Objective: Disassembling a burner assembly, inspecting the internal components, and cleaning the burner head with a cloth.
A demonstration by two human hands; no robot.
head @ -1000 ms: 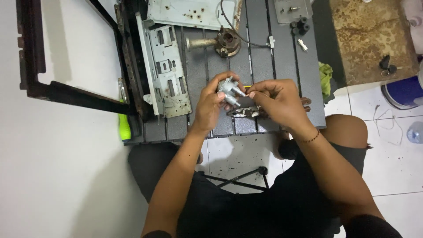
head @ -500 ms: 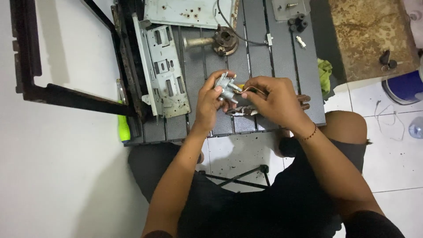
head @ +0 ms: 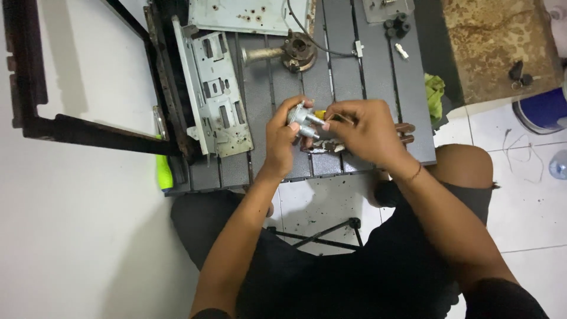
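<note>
Left hand [head: 282, 137]: clenched around a small silver metal part with two short protruding shafts [head: 301, 118], fingers wrapped over its top and left side, thumb underneath.
Right hand [head: 365, 131]: fingertips pinched at the shaft ends of the silver part; a yellow-handled tool tip [head: 319, 114] just visible between the fingers. Grip closed, but whether on the tool or on the shafts, cannot tell.
Silver part, position: held in the air between both hands, just above the near edge of the dark grey slatted folding table [head: 266, 88].
Under the hands: pale crumpled debris [head: 323, 147] lying on the slats, partly hidden by the fingers.
Left of the hands: perforated grey sheet-metal bracket [head: 214, 88], lying flat on the table, near the left wrist but apart from it.
Far side of table: rusty round flanged fitting with a short tube [head: 289, 52], with a thin black cable [head: 331, 50] running past it.
Table corner, right: green crumpled cloth [head: 434, 94], at the edge.
Table, lower left: bright lime-green handle [head: 163, 171], wedged at the table's left rim.
Floor: white tiles; a black metal frame [head: 35, 88] standing at the left.
</note>
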